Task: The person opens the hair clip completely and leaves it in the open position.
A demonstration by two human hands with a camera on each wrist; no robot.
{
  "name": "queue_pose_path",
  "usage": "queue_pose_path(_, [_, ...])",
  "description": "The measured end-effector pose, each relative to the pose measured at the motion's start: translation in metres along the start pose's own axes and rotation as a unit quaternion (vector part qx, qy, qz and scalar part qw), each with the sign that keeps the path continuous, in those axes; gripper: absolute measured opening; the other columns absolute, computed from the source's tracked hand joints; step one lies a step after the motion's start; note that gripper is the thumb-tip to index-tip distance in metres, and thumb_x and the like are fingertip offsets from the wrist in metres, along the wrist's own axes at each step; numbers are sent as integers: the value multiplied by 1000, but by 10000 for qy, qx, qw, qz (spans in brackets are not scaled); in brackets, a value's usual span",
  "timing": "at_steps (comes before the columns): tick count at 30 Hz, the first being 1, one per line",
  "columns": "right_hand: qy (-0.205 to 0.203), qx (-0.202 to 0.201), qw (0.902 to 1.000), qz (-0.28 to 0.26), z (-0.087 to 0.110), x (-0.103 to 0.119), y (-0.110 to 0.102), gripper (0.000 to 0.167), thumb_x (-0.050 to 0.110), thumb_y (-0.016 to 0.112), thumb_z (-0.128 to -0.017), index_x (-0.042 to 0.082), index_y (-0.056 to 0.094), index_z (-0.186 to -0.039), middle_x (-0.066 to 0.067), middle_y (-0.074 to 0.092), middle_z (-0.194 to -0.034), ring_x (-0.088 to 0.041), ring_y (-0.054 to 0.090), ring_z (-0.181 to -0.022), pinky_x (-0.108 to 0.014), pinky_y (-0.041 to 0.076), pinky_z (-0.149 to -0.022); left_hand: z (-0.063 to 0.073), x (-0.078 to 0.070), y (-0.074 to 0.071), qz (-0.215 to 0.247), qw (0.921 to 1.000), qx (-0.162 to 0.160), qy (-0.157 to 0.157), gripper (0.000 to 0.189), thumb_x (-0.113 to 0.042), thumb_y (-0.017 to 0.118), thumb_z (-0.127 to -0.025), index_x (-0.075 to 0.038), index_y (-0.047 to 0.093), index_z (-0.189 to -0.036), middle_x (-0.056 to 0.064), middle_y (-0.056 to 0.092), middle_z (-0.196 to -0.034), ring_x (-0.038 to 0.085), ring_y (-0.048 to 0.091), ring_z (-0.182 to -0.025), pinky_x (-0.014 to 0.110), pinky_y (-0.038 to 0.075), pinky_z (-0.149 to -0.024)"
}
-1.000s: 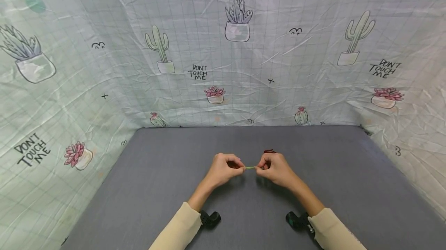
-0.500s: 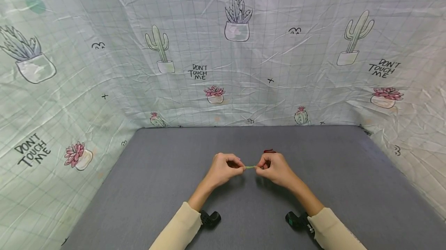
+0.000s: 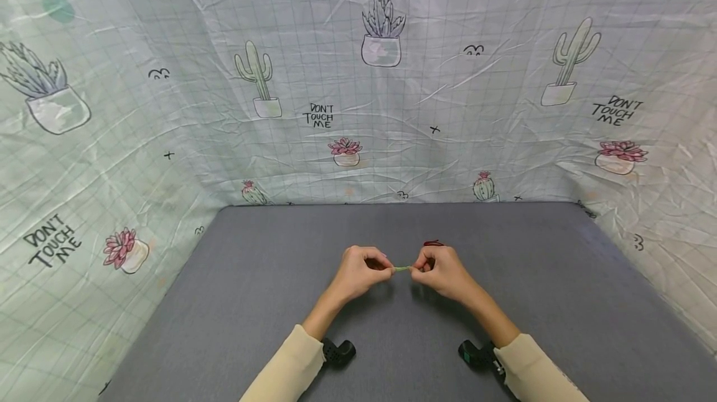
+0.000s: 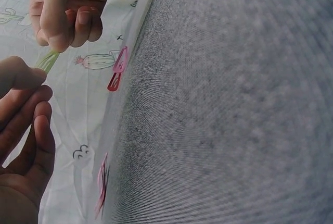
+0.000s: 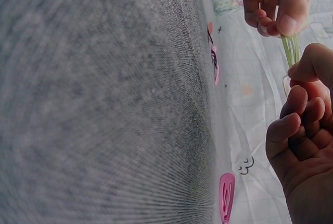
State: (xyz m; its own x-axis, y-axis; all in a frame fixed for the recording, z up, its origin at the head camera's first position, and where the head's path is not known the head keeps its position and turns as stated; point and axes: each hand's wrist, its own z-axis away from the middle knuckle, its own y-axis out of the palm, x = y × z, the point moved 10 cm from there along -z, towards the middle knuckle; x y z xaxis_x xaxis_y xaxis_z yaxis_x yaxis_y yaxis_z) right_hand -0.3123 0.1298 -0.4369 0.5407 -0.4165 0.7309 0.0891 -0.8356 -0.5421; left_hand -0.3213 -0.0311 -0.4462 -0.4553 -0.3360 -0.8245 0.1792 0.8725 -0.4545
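Note:
Between my two hands is a small light-green snap hair clip (image 3: 402,269), held above the grey table. My left hand (image 3: 361,272) pinches one end between thumb and forefinger. The thumb and forefinger of my right hand (image 3: 446,272) pinch the other end. Both wrist views show the slim green strips of the hair clip (image 5: 290,51) in the gap between the fingertips; its ends are covered by the fingers. Behind my right hand lies a red hair clip (image 3: 433,243), partly hidden in the head view.
More hair clips lie on the table (image 3: 269,302): a pink clip (image 4: 120,60) beside a red one in the left wrist view, and a pink clip (image 5: 227,198) low in the right wrist view. A patterned cloth (image 3: 313,78) hangs around the table's back and sides.

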Motion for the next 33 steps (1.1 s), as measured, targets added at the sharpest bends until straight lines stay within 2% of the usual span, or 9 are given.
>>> queue_pose_path(15, [4,-14,10000,19,0,-1,1,22,-5,76,-77,15,68,-72,6,54,-63,0,44,-53,-21,40,-50,0,2,2,-4,10000,2,-17,8,-11,81,-83,-3,81,-84,5,77,-81,2,65,-67,21,55,-64])
queue_pose_path(25, [49,-49,9999,77,1,-2,1,21,-4,76,-77,15,68,-72,7,53,-62,0,43,-53,-21,39,-51,1,5,3,16,9999,0,-140,3,-8,81,-83,-7,82,-85,5,77,-81,3,66,-67,21,55,-64])
queue_pose_path(30, [56,-88,9999,114,1,-2,1,21,-4,76,-76,15,67,-71,7,53,-62,0,43,-53,-20,38,-51,1,5,4,59,9999,-10,-97,5,-10,81,-83,-5,82,-85,5,77,-81,3,65,-67,21,54,-64])
queue_pose_path(33, [47,-78,9999,146,0,-1,1,21,-3,75,-76,15,67,-71,7,54,-62,0,42,-52,-20,38,-50,0,4,2,35,10000,-53,-58,3,-8,80,-83,-9,82,-84,5,77,-81,3,66,-67,21,55,-64])
